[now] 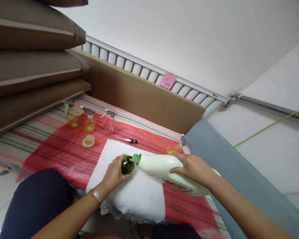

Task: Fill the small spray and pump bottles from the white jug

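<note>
Dark green bottle, gripped in left hand over white cloth, should be held steady and pale jug, gripped in right hand, tipped only gently, green spout best aligned with the bottle to limit drips.

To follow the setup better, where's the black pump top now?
The black pump top lies left of centre in the head view, on the red plastic sheet, just past the white cloth, beyond the dark green bottle.
</note>
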Motion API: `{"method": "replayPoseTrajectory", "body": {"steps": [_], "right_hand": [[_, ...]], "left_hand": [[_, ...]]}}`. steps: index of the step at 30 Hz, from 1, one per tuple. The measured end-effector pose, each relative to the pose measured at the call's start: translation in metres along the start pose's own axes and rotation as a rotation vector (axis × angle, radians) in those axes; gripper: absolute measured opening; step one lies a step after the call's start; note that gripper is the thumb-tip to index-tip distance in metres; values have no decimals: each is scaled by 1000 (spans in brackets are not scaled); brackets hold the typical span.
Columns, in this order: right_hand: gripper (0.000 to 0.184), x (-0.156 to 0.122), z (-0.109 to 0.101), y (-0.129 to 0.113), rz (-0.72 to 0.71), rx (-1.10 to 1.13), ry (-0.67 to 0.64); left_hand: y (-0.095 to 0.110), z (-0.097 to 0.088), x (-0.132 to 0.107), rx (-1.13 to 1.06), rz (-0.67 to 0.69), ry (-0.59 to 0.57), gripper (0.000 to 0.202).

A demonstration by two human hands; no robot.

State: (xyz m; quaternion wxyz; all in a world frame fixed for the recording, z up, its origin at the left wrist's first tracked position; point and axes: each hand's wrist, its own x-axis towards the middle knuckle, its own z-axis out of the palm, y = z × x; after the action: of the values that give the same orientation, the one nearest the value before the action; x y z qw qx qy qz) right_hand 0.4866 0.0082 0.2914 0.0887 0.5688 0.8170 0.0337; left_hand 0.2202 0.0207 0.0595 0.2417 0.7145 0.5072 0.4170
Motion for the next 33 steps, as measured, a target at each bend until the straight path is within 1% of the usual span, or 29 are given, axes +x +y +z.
{"method": "replayPoseTrajectory", "body": {"steps": [4,11,14,17,20,23,25,27,29,33], "right_hand": [[36,-3,11,1,24,83,2],[32,-9,22,3,49,152,24],[34,-11,25,4,72,170,29],[31,-13,23,7,80,287,57],[30,-14,20,12,129,443,159],[35,-12,20,15,244,585,333],[36,-8,27,15,324,713,466],[34,-2,39,12,410,866,590],[31,5,56,7,498,982,687],[32,21,97,-6,627,1075,835]], "left_hand": [[0,0,0,-9,9,-7,84],[0,0,1,-7,8,3,85],[-1,1,0,-7,3,9,84],[-2,1,0,-8,-4,13,83],[-5,2,0,-6,-10,8,83],[-8,3,0,-10,-3,16,84],[-10,3,0,-17,5,22,84],[-13,4,0,-20,11,30,83],[-16,5,-1,-20,22,42,82],[-24,7,-3,-17,54,50,81]]}}
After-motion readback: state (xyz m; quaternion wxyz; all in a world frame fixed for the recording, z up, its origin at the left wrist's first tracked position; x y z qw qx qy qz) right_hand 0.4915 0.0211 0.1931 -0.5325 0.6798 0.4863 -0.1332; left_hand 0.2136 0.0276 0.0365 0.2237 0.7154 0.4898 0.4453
